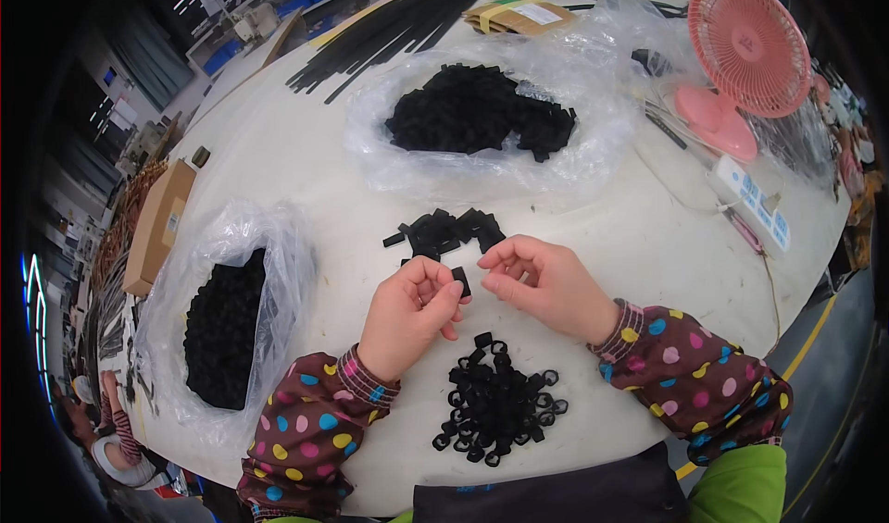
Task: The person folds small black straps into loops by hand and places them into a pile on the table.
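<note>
Head view shows both hands over a white worktop (306, 153), close together near the middle. Left hand (407, 315) makes a narrow grip: thumb and fingertips pinch a small black clip (460, 280), which stands out at the right of the fingers, above the knuckles. Right hand (546, 282) is just beside it, fingers curled, the tips nearly touching the clip; whether this grip holds a piece I cannot tell.

At far left a brown box (157, 227) lies on the worktop edge. Next to it an open clear bag (231, 319) holds a dark mass of black parts. Just below the hands, near the person, lies a loose pile of black rings (495, 403). Just above the hands is a small heap of black clips (444, 231), apart from the fingers. Further back a second clear bag (482, 116) is spread open with a big heap of the same black pieces in it. Behind it long black strips (389, 32) lie in a bundle. At right stands a pink fan (745, 51), and below it a white power strip (755, 199) with a cable. Nothing stands between the hands and the two near piles.
</note>
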`<act>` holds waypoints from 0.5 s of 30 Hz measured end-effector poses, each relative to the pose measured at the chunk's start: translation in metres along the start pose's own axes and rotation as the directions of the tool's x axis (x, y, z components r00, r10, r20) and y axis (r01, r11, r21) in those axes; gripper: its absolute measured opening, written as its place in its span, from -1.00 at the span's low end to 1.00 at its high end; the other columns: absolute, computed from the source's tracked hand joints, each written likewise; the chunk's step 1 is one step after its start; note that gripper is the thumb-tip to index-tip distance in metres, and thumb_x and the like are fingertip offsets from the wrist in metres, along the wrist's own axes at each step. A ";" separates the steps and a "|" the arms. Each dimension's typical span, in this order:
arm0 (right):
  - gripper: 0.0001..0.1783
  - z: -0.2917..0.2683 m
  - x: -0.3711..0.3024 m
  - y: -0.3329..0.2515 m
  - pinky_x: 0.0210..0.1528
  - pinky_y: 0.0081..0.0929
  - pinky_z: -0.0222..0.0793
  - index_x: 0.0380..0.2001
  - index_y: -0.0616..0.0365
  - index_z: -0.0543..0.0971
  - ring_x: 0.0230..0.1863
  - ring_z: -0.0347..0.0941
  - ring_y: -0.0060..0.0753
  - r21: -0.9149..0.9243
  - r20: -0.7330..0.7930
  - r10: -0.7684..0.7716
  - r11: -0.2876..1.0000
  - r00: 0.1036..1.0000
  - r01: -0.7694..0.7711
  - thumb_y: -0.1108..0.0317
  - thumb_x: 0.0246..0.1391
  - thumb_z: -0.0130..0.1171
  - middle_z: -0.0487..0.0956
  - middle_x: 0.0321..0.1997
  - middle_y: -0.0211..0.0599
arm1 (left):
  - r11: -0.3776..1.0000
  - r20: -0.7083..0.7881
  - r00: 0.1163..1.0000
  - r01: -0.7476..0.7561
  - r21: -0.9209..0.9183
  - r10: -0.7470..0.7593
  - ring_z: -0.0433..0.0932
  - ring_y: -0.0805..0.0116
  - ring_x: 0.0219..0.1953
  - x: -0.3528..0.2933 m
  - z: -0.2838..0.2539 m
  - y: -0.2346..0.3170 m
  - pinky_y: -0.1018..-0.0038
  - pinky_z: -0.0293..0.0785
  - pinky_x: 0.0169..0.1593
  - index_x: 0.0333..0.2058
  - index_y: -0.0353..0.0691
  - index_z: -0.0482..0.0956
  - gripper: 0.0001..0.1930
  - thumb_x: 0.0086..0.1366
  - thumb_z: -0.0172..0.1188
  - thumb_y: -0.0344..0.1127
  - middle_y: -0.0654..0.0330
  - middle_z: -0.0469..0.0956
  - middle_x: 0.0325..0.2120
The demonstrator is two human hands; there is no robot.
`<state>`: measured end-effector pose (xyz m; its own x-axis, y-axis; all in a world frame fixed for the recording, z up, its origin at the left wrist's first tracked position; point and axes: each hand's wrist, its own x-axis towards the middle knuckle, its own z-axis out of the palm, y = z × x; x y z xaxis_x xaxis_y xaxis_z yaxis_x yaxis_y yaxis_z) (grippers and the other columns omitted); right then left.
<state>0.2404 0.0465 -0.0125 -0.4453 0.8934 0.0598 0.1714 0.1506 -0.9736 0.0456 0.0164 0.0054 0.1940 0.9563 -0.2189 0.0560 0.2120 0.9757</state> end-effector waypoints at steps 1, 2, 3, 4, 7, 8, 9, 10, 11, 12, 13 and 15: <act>-0.80 0.004 -0.003 -0.004 -0.44 -0.74 0.33 -0.25 0.22 0.50 -0.44 0.40 -0.73 -0.002 -0.002 -0.004 1.000 1.000 0.004 0.39 0.04 0.16 0.51 -0.42 -0.47 | 0.996 0.010 0.999 0.035 -0.077 -0.034 0.50 0.52 -0.44 -0.002 0.001 0.002 0.61 0.50 -0.41 -0.33 -0.30 0.33 -0.90 0.27 0.03 -0.41 0.19 0.52 -0.43; -0.81 0.010 -0.005 -0.009 -0.46 -0.70 0.34 -0.29 0.22 0.51 -0.46 0.42 -0.69 0.012 -0.033 -0.095 0.995 0.995 0.096 0.37 0.01 0.18 0.52 -0.43 -0.44 | 0.997 0.013 0.999 0.032 -0.075 -0.031 0.50 0.52 -0.44 -0.005 0.002 0.001 0.61 0.50 -0.41 -0.33 -0.30 0.33 -0.90 0.27 0.03 -0.41 0.19 0.52 -0.43; -0.81 0.011 -0.008 -0.012 -0.49 -0.67 0.35 -0.34 0.21 0.52 -0.47 0.44 -0.65 0.020 -0.066 -0.180 0.983 0.981 0.182 0.35 -0.02 0.20 0.53 -0.45 -0.41 | 0.976 0.054 0.996 0.087 -0.199 -0.077 0.52 0.50 -0.41 -0.006 0.004 -0.001 0.59 0.51 -0.37 -0.32 -0.29 0.33 -0.90 0.27 0.03 -0.41 0.18 0.52 -0.42; -0.81 0.010 -0.011 -0.015 -0.49 -0.67 0.35 -0.34 0.21 0.52 -0.47 0.44 -0.65 0.014 -0.071 -0.177 0.984 0.982 0.178 0.35 -0.02 0.20 0.53 -0.45 -0.41 | 0.937 0.101 0.988 0.146 -0.317 -0.120 0.53 0.48 -0.38 -0.007 0.005 -0.003 0.58 0.53 -0.33 -0.31 -0.28 0.33 -0.90 0.27 0.04 -0.41 0.18 0.52 -0.41; -0.85 0.006 -0.016 -0.020 -0.44 -0.71 0.35 -0.33 0.21 0.54 -0.40 0.48 -0.67 0.001 -0.028 -0.079 0.997 0.996 0.079 0.39 0.01 0.18 0.55 -0.40 -0.42 | 0.943 0.173 0.978 0.163 -0.290 -0.116 0.54 0.44 -0.30 -0.007 0.007 -0.004 0.55 0.55 -0.28 -0.28 -0.28 0.32 -0.88 0.26 0.05 -0.41 0.17 0.51 -0.36; -0.85 0.005 -0.016 -0.021 -0.44 -0.71 0.35 -0.33 0.21 0.54 -0.40 0.48 -0.67 0.000 -0.026 -0.077 0.997 0.997 0.077 0.39 0.01 0.18 0.55 -0.40 -0.42 | 0.952 0.201 0.973 0.161 -0.262 -0.110 0.54 0.44 -0.28 -0.007 0.007 -0.004 0.54 0.55 -0.27 -0.26 -0.29 0.32 -0.86 0.25 0.07 -0.42 0.18 0.51 -0.35; -0.86 0.004 -0.016 -0.021 -0.45 -0.69 0.36 -0.35 0.21 0.53 -0.43 0.48 -0.66 0.026 -0.023 -0.022 0.999 0.999 0.023 0.40 0.00 0.17 0.55 -0.42 -0.41 | 0.951 0.201 0.973 0.162 -0.265 -0.109 0.54 0.44 -0.28 -0.008 0.010 -0.003 0.54 0.55 -0.27 -0.26 -0.29 0.32 -0.86 0.25 0.07 -0.42 0.18 0.51 -0.35; -0.87 0.004 -0.015 -0.022 -0.47 -0.67 0.37 -0.38 0.22 0.52 -0.46 0.48 -0.66 0.052 -0.018 0.032 0.998 0.999 -0.031 0.40 0.00 0.16 0.54 -0.45 -0.39 | 0.997 0.064 0.995 -0.074 -0.032 0.076 0.54 0.43 -0.28 -0.010 0.014 -0.001 0.54 0.55 -0.28 -0.24 -0.29 0.34 -0.83 0.21 0.11 -0.45 0.18 0.52 -0.34; -0.87 0.003 -0.015 -0.019 -0.47 -0.67 0.37 -0.38 0.22 0.52 -0.46 0.48 -0.66 0.050 -0.015 0.031 0.998 0.999 -0.031 0.40 0.00 0.16 0.54 -0.45 -0.39 | 0.934 -0.025 0.957 -0.275 0.229 0.288 0.55 0.42 -0.27 -0.011 0.017 0.001 0.54 0.55 -0.28 -0.22 -0.30 0.37 -0.79 0.17 0.15 -0.47 0.18 0.52 -0.32; -0.87 0.003 -0.013 -0.014 -0.45 -0.68 0.37 -0.38 0.24 0.51 -0.44 0.48 -0.66 0.092 -0.010 0.057 0.994 0.998 -0.056 0.41 0.00 0.15 0.55 -0.44 -0.39 | 0.934 -0.027 0.956 -0.278 0.224 0.291 0.55 0.42 -0.27 -0.009 0.015 0.000 0.54 0.55 -0.28 -0.22 -0.30 0.37 -0.79 0.17 0.15 -0.47 0.18 0.52 -0.32; -0.86 0.003 -0.013 -0.010 -0.43 -0.69 0.37 -0.39 0.27 0.51 -0.43 0.49 -0.66 0.133 -0.003 0.082 0.988 0.997 -0.081 0.41 0.01 0.14 0.55 -0.44 -0.39 | 0.760 0.068 0.868 -0.467 0.452 0.493 0.56 0.39 -0.30 -0.006 0.011 0.001 0.55 0.54 -0.30 -0.22 -0.29 0.42 -0.77 0.13 0.18 -0.49 0.18 0.53 -0.32; -0.86 0.005 -0.013 -0.011 -0.40 -0.70 0.38 -0.39 0.28 0.50 -0.41 0.50 -0.65 0.193 0.034 0.125 0.973 0.992 -0.129 0.40 0.03 0.14 0.55 -0.42 -0.39 | 0.497 0.197 0.739 -0.601 0.626 0.644 0.56 0.36 -0.32 -0.005 0.006 -0.002 0.56 0.54 -0.32 -0.21 -0.27 0.46 -0.74 0.08 0.22 -0.51 0.18 0.53 -0.31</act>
<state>0.2402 0.0312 -0.0041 -0.4499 0.8903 -0.0700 0.0550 -0.0506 -0.9972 0.0503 0.0103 0.0043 0.3728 0.8034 0.4643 0.5249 -0.5952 0.6085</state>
